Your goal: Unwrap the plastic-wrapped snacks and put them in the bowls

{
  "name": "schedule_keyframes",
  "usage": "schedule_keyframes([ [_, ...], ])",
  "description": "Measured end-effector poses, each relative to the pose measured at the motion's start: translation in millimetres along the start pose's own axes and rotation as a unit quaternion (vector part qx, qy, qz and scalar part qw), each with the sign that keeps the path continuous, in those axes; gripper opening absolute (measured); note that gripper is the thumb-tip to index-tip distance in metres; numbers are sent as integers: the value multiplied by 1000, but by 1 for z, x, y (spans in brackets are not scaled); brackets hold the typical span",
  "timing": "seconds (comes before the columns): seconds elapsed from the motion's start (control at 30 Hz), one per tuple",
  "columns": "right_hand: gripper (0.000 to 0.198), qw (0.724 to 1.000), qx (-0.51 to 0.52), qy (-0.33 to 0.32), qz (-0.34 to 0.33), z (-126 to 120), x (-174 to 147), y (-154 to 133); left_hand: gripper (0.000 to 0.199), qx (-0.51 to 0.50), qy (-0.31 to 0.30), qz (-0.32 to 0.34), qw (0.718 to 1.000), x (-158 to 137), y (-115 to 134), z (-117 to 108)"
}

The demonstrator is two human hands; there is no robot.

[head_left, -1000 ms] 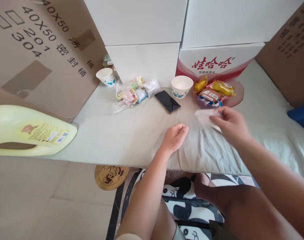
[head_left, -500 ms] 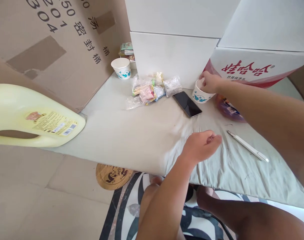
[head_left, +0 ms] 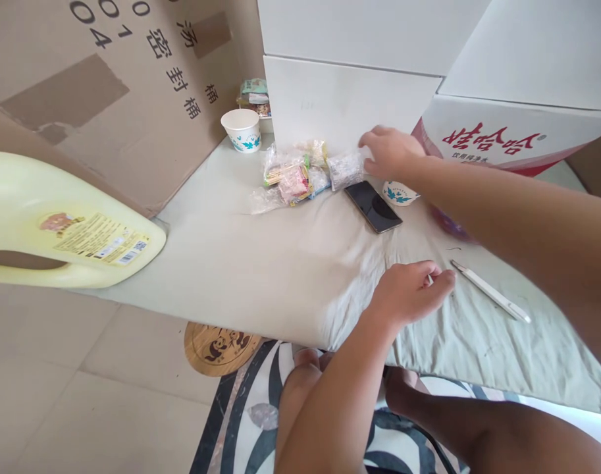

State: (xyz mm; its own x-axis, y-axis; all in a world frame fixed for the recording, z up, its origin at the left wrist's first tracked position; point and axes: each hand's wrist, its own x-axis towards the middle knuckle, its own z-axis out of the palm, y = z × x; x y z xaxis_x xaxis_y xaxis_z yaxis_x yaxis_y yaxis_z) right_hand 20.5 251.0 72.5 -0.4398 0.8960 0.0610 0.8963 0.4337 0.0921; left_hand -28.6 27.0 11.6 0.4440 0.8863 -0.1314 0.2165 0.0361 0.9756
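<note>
My right hand (head_left: 391, 153) is in the air above the paper cup with blue leaves (head_left: 399, 193), fingers apart and slightly blurred. Nothing shows in it, and its fingertips come close to the small clear-wrapped packet (head_left: 345, 170). The forearm and hand hide much of that cup. Beside the packet lies a heap of wrapped snack packets (head_left: 294, 181). A black phone (head_left: 373, 206) lies flat in front of the cup. My left hand (head_left: 415, 291) hovers low over the cloth, loosely curled, with a gap between thumb and forefinger. Near its fingertips lies a white utility knife (head_left: 490, 289).
Another paper cup (head_left: 241, 131) stands at the back left by the big cardboard box (head_left: 132, 125). A pale yellow jug (head_left: 73, 224) is at the left edge. White boxes (head_left: 349, 99) form the back. A purple round package (head_left: 448, 224) is partly under my right forearm.
My right hand has come out of the paper cup and moved left toward the wrapped packets, its fingers opening. My left hand has shifted slightly right and loosened. The view has shifted a little.
</note>
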Motion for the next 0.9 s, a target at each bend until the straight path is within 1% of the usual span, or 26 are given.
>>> schedule_keyframes([
  [0.03, 54, 1000, 5, -4, -20, 5, 6, -6, 42, 1, 4, -2, 1000, 1, 0, 2],
  [0.1, 70, 999, 17, -12, -40, 21, 18, -14, 40, -1, 9, -4, 1000, 2, -2, 5],
  [0.17, 75, 999, 35, -18, -34, 38, 28, -15, 39, -1, 10, 2, 1000, 4, -4, 7],
  [0.23, 70, 999, 45, -14, -15, 50, 31, -14, 38, 4, 10, 11, 1000, 4, -6, 7],
  [0.3, 52, 999, 44, 8, -5, 55, 26, -12, 37, 15, 16, 17, 1000, 4, -8, 6],
  [0.37, 30, 998, 39, 35, -24, 52, 17, -10, 35, 29, 25, 22, 999, 4, -9, 5],
  [0.4, 23, 998, 35, 36, -37, 48, 12, -10, 34, 34, 28, 25, 999, 4, -9, 5],
  [0.47, 19, 998, 30, 19, -45, 40, 2, -8, 34, 36, 32, 29, 998, 4, -9, 4],
  [0.53, 25, 998, 53, 19, -19, 31, -8, -6, 34, 31, 29, 26, 999, 4, -8, 5],
  [0.57, 28, 996, 76, 36, 2, 27, -13, -4, 33, 29, 27, 26, 999, 4, -8, 5],
  [0.67, 31, 978, 171, 106, 53, 18, -40, 4, 25, 27, 29, 27, 999, 4, -7, 8],
  [0.73, 29, 961, 229, 129, 91, 15, -68, 12, 22, 18, 35, 32, 999, 4, -7, 9],
  [0.8, 25, 940, 282, 139, 134, 18, -106, 21, 25, -9, 36, 43, 998, 4, -7, 11],
  [0.9, 20, 899, 356, 156, 200, 38, -176, 34, 28, -99, 26, 75, 992, 5, -6, 14],
])
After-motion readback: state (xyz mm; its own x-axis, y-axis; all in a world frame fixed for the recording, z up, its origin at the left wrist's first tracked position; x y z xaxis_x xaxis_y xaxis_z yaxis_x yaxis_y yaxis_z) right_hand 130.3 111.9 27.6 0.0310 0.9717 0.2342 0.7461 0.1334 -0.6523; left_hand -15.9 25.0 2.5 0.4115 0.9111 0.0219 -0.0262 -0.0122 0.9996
